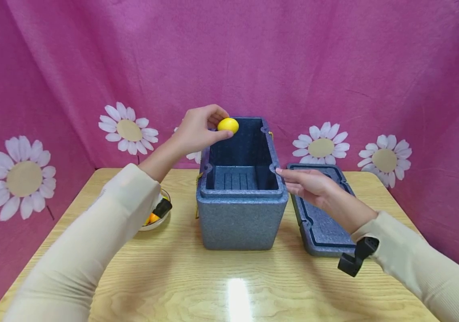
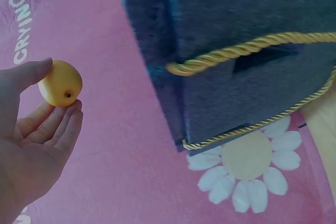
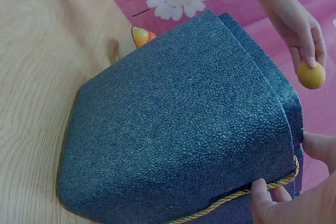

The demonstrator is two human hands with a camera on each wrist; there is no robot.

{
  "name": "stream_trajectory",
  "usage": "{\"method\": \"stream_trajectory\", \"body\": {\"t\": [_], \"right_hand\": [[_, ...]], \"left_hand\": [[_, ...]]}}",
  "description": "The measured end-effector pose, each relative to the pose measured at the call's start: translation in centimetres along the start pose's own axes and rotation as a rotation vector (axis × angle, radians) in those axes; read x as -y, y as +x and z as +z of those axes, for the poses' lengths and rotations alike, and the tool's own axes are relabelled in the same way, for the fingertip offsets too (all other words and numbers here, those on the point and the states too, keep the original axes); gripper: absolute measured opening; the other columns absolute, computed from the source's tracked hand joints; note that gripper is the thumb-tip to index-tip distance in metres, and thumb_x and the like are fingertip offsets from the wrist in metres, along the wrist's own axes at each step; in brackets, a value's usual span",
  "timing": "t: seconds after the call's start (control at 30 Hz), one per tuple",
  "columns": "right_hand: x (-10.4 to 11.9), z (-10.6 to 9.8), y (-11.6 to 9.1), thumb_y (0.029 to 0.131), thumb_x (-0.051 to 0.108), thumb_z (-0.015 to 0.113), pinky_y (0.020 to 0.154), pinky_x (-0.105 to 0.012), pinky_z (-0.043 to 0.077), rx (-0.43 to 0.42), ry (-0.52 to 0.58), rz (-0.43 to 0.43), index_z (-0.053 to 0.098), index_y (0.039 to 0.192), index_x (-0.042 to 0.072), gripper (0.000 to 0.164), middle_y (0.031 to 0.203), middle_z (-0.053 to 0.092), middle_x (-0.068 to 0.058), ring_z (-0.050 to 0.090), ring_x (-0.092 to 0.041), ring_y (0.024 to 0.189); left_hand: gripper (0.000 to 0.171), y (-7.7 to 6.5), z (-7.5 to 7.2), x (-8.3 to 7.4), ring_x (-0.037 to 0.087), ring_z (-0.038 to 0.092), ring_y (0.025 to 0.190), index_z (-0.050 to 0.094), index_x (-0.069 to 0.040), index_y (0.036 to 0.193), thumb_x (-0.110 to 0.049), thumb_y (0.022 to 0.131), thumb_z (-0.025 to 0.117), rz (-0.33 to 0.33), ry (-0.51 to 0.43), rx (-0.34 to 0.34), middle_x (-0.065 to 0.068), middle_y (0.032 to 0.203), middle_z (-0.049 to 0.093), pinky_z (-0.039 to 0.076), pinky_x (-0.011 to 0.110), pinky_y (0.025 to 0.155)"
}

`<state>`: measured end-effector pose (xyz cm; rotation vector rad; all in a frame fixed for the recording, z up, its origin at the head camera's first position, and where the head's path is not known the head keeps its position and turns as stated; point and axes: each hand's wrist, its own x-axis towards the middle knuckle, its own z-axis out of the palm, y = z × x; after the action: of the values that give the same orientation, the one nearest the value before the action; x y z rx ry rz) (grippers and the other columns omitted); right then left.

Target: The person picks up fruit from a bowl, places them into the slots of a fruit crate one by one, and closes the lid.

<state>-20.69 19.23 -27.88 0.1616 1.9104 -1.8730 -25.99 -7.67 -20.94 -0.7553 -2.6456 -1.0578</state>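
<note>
A small yellow fruit (image 1: 228, 125) is pinched between the thumb and fingers of my left hand (image 1: 203, 127). The left hand is raised at the far left part of a grey foam box (image 1: 241, 223), above its open top. In the left wrist view the fruit (image 2: 61, 83) shows a dark spot at one end. At the box's right side, my right hand (image 1: 311, 185) touches the rim with its thumb. In the right wrist view its fingers rest against the outer wall, beside a gold rope (image 3: 231, 196).
The box's grey lid (image 1: 330, 219) lies on the wooden table (image 1: 181, 281) to the right. Left of the box stands a bowl (image 1: 161, 224) with yellow and orange fruit, partly hidden by the left sleeve. A pink curtain (image 1: 229, 58) with daisies hangs behind.
</note>
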Motion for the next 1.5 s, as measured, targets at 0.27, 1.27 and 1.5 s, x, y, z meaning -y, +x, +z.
{"method": "stream_trajectory", "body": {"t": [0.27,1.27,1.5], "right_hand": [[0.1,-0.4,0.0,0.097,0.027,0.054,0.123,-0.036,0.016,-0.024,0.006,0.017,0.019,0.150,-0.005,0.071,0.162,0.012,-0.014,0.012,-0.025,0.151],[-0.4,0.0,-0.9,0.096,0.035,0.056,0.123,-0.038,0.019,-0.036,-0.080,0.025,0.015,0.151,-0.003,0.079,0.161,0.019,-0.012,0.018,-0.027,0.150],[-0.4,0.0,-1.0,0.096,0.035,0.057,0.123,-0.038,0.018,-0.042,-0.084,0.026,0.017,0.151,-0.002,0.078,0.161,0.020,-0.012,0.019,-0.027,0.150]], "left_hand": [[0.037,1.5,-0.2,-1.1,0.024,0.064,0.103,0.060,-0.002,0.117,-0.019,0.085,0.072,0.031,0.004,0.016,0.013,0.116,0.066,0.053,0.033,0.096],[0.037,7.5,-0.3,-2.0,0.014,0.058,0.105,0.061,-0.007,0.118,-0.026,0.087,0.068,-0.116,-0.044,0.026,0.007,0.118,0.064,0.050,0.021,0.089],[0.039,7.7,0.5,-1.1,0.017,0.056,0.106,0.060,-0.007,0.120,-0.027,0.087,0.067,-0.194,-0.054,0.042,0.008,0.119,0.063,0.051,0.023,0.089]]}}
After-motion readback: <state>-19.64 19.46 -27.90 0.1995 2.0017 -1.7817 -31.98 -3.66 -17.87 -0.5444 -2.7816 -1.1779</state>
